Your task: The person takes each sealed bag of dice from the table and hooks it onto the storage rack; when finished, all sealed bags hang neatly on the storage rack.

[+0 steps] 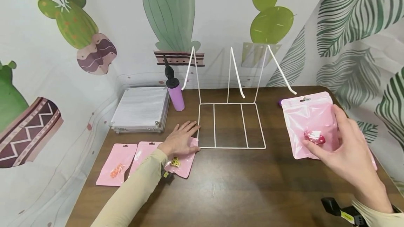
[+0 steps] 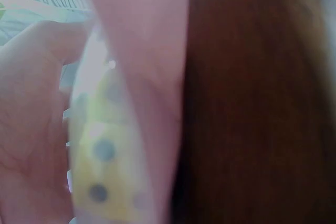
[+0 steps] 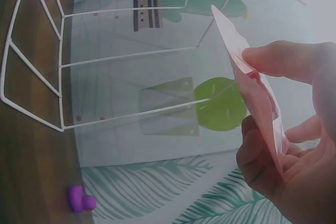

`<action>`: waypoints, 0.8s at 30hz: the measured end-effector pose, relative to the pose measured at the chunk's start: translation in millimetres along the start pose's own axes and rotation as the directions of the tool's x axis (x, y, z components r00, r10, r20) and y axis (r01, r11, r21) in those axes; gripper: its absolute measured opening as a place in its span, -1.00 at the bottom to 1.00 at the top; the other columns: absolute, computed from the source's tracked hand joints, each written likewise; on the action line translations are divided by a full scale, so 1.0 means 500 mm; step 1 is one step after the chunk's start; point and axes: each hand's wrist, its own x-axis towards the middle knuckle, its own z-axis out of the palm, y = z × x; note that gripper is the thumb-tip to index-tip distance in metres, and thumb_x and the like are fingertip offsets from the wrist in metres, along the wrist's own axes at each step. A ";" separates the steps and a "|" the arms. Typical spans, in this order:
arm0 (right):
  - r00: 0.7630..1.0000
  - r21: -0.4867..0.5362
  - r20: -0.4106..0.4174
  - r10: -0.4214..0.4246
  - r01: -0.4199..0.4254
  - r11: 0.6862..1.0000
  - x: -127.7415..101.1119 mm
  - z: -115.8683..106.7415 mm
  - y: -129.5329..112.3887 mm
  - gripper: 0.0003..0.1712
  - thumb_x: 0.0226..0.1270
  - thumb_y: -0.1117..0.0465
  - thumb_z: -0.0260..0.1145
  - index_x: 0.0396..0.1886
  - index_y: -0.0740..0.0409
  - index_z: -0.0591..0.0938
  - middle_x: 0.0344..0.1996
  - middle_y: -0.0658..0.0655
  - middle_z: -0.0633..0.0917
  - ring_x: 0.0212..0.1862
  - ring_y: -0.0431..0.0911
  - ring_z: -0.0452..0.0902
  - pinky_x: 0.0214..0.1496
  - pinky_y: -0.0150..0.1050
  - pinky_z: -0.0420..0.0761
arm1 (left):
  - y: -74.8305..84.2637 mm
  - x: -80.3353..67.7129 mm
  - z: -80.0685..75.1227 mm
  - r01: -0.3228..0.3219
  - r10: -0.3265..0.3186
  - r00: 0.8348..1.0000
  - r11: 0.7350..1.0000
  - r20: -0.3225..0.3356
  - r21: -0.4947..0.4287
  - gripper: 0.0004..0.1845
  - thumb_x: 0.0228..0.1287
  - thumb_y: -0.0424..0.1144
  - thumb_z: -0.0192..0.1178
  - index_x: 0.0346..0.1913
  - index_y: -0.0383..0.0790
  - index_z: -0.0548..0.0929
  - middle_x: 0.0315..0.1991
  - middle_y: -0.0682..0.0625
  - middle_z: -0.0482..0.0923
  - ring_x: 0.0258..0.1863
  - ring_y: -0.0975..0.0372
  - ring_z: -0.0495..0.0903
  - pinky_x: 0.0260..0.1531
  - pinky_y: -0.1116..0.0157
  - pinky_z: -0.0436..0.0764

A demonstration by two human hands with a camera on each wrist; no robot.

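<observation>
My right hand [image 1: 353, 153] pinches a pink zip bag [image 1: 307, 115] holding red dice [image 1: 315, 137], raised near the right of the white wire display rack [image 1: 233, 148]. Its thumb lies on the front and the fingers are behind, as the right wrist view shows. My left hand [image 1: 179, 141] rests with spread fingers on a pink bag [image 1: 188, 167] of yellow dice [image 1: 175, 162], fingertips by the rack's base. In the left wrist view the yellow dice [image 2: 105, 150] appear close up and blurred. The rack has three hooked arms.
Two more pink bags lie left, one with orange dice [image 1: 117, 170], another [image 1: 146, 147] partly under my left arm. A stack of silver panels [image 1: 140, 108] and a purple pump [image 1: 176, 97] stand behind. A purple object [image 3: 81, 200] sits back right. Another pink edge [image 1: 373, 158] shows behind my right hand.
</observation>
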 end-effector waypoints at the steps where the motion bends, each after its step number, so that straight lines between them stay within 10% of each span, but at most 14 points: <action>1: 1.000 0.003 -0.012 -0.006 0.006 1.000 -0.001 -0.003 -0.003 0.34 -0.47 0.30 0.70 0.48 0.06 0.25 -0.32 0.11 0.45 -0.19 -0.37 0.18 -0.27 -0.29 0.12 | 0.000 -0.001 0.000 -0.001 0.001 1.000 1.000 -0.002 -0.003 0.00 0.10 0.41 0.14 0.54 0.04 0.11 0.56 -0.02 -0.01 0.55 0.01 -0.05 0.43 -0.20 0.02; 4: 0.995 0.042 -0.077 -0.069 0.073 0.996 0.000 -0.009 -0.006 0.28 -0.49 0.28 0.69 0.44 0.14 0.32 -0.40 -0.10 0.41 -0.20 -0.47 0.17 -0.30 -0.39 0.12 | 0.002 -0.003 0.002 0.002 -0.002 1.000 1.000 -0.006 -0.012 0.00 0.11 0.40 0.15 0.53 0.03 0.11 0.56 -0.03 -0.01 0.55 0.01 -0.05 0.42 -0.21 0.02; 11: 0.966 0.086 -0.178 -0.189 0.207 0.975 0.003 -0.014 -0.011 0.27 -0.16 -0.55 0.30 0.34 0.32 0.40 -0.42 -0.33 0.35 -0.16 -0.53 0.17 -0.24 -0.48 0.12 | 0.002 -0.002 0.001 0.005 -0.005 1.000 1.000 0.004 -0.014 -0.01 0.12 0.41 0.14 0.54 0.04 0.10 0.57 -0.01 -0.04 0.55 0.02 -0.08 0.43 -0.20 0.00; 24: 0.951 0.114 -0.200 -0.237 0.263 0.958 0.014 -0.001 -0.034 0.24 -0.11 -0.50 0.33 0.36 0.33 0.38 -0.32 -0.28 0.35 -0.14 -0.49 0.19 -0.16 -0.56 0.13 | 0.001 -0.001 0.001 -0.005 0.005 1.000 1.000 -0.002 -0.017 0.00 0.11 0.40 0.15 0.54 0.04 0.11 0.57 -0.02 -0.04 0.55 0.02 -0.07 0.43 -0.20 -0.01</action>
